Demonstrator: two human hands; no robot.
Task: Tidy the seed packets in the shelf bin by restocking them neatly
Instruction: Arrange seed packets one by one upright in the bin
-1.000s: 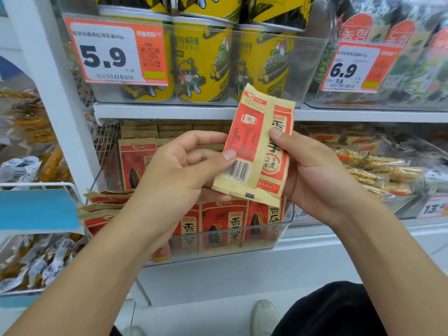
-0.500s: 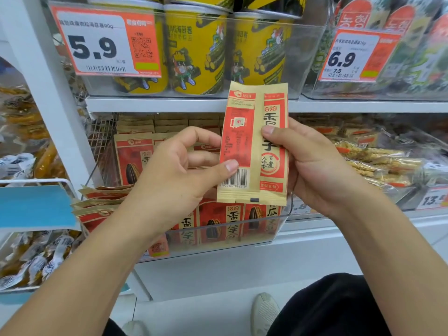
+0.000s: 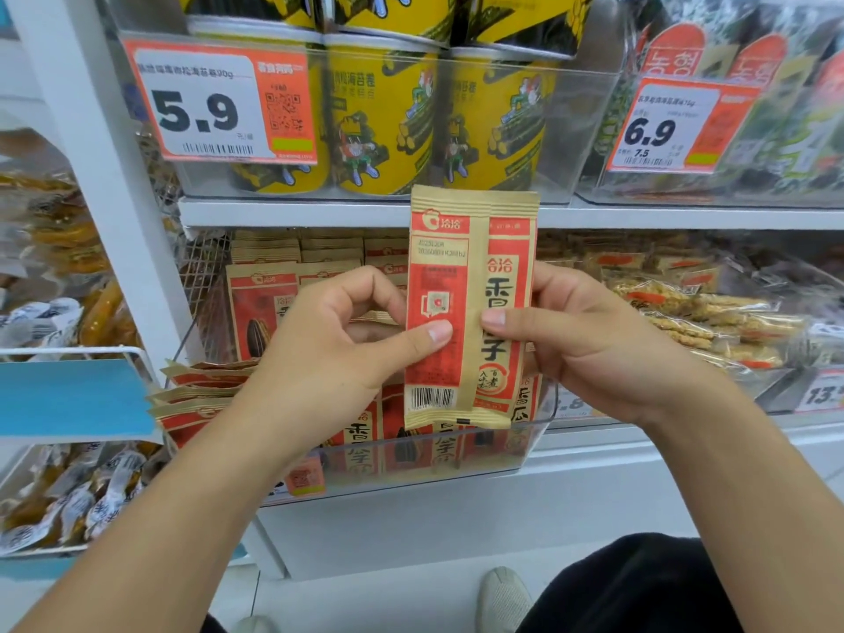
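Two hands hold a small stack of seed packets (image 3: 470,308) upright in the head view, the only view you have, just in front of and above the clear shelf bin (image 3: 525,454). Your left hand (image 3: 333,340) pinches the stack's left edge, thumb on the front and fingers curled behind; your right hand (image 3: 589,340) grips the right edge the same way. At least two packets show, slightly offset, backs toward you.

By my reading you are partway through: a row of packets (image 3: 269,308) stands upright at the back of the bin and more stand along its front wall, but a loose pile (image 3: 201,395) lies flat and fanned at the bin's left end. Those, and the stack you hold, remain to be placed.

The packets are flat, rectangular kraft-paper pouches printed in red, with crimped ends and a barcode low on the back; they look stiff yet bendable. The bin is rigid transparent plastic with rounded corners.
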